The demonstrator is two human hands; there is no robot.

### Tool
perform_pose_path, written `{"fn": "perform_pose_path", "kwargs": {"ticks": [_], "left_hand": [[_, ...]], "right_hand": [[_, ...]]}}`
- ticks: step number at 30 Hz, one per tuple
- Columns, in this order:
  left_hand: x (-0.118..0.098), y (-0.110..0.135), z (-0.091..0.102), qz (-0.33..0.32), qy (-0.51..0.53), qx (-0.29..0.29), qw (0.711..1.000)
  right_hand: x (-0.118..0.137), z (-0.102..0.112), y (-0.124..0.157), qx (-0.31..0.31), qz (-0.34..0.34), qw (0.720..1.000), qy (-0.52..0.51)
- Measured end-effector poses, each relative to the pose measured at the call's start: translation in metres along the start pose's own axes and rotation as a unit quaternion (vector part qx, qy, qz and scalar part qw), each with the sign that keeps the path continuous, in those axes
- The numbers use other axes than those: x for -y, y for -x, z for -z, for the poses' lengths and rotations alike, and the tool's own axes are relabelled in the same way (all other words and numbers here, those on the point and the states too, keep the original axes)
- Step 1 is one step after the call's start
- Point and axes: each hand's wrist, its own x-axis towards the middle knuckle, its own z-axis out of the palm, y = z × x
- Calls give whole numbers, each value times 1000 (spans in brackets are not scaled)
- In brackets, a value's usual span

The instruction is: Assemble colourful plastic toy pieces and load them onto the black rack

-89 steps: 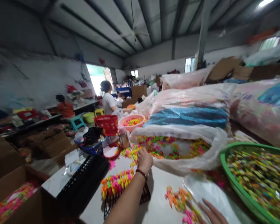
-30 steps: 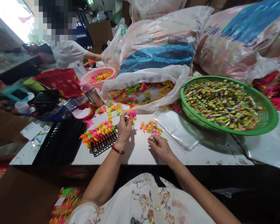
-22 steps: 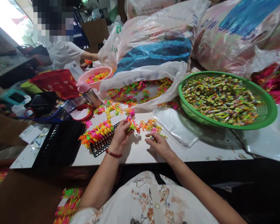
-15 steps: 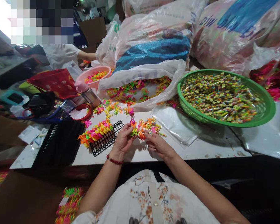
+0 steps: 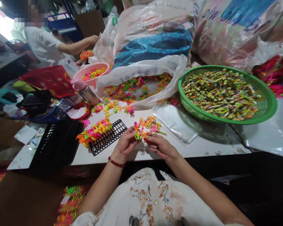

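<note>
Both hands meet above the white table [image 5: 136, 160], around several small bright plastic toy pieces [image 5: 149, 125] in pink, orange, green and yellow, with round wheel-like parts. My left hand [image 5: 126, 142], with a red bead bracelet at the wrist, pinches pieces at the left side. From the right, my right hand [image 5: 160, 145] grips pieces between closed thumb and fingers; a thin striped stick [image 5: 162, 133] juts out beyond them. To the left of my left hand lies a black plastic rack [image 5: 106, 144], its left part covered by a row of bright toy pieces [image 5: 95, 131].
An open white bag [image 5: 141, 102] of toy pieces lies ahead. A green basket [image 5: 226, 121] of wrapped sticks stands right, near clear plastic bags [image 5: 176, 121]. A flask [image 5: 87, 94], pink basin [image 5: 101, 67] and stacked black racks [image 5: 56, 141] are left. A co-worker [image 5: 44, 44] sits beyond.
My hands have spread the toy pieces slightly, and the left fingers now hold them from a little further right. The co-worker's arm reaches out further, with the body more in view.
</note>
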Motion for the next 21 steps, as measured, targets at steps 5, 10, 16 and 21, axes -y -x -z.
{"fn": "perform_pose_path", "kwargs": {"ticks": [5,10,16,21], "left_hand": [[7,2,-2,41,11,11,999],[12,1,-6,-37,17,-18,999],[13,3,-14,-73,-5,-5,997],[17,4,-15,-91,-39,14,995]], "right_hand": [[-2,5,2,16,-23,999,-41],[1,8,2,24,-54,996,-68],[1,8,3,19,-16,999,-37],[3,12,4,24,-13,999,-35]]}}
